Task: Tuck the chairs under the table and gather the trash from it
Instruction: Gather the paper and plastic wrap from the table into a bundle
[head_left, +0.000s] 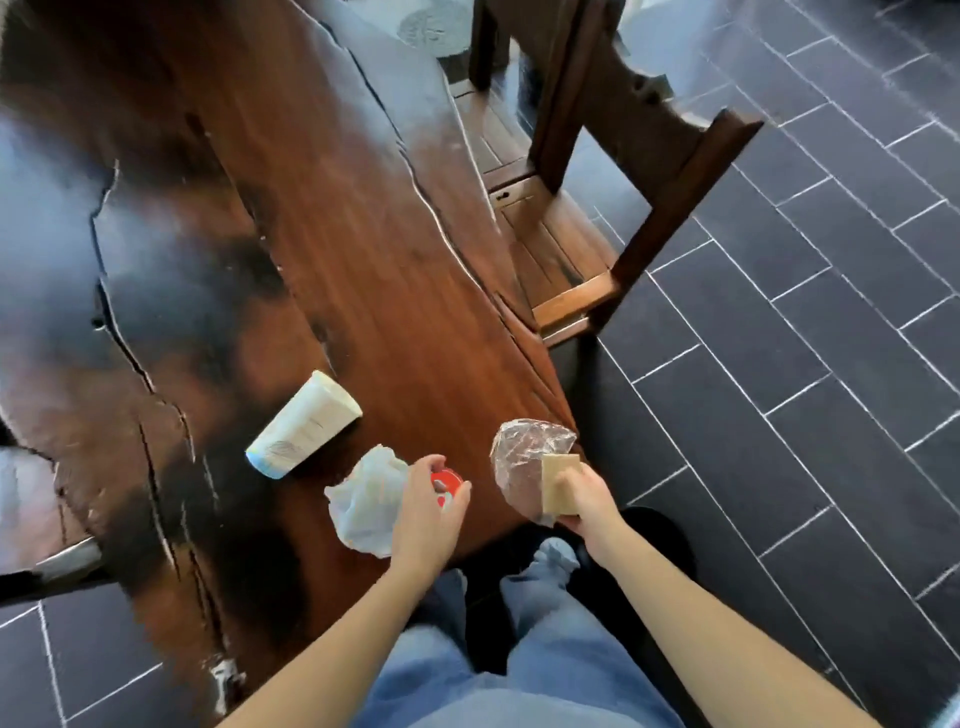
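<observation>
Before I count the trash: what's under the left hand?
A small red object shows beneath the left hand, beside a crumpled white bag. The hand covers most of it.

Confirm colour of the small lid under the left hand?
Red lid, with white marks; head view.

No legible text, paper cup (304, 425) print (blurred)

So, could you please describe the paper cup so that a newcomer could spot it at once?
Start at the long dark wooden table and go to its near end, by the person's hands. The paper cup lies tipped on its side, left of the crumpled white tissue. It is the only smooth, tapered piece there, pale with a blue rim.
</observation>
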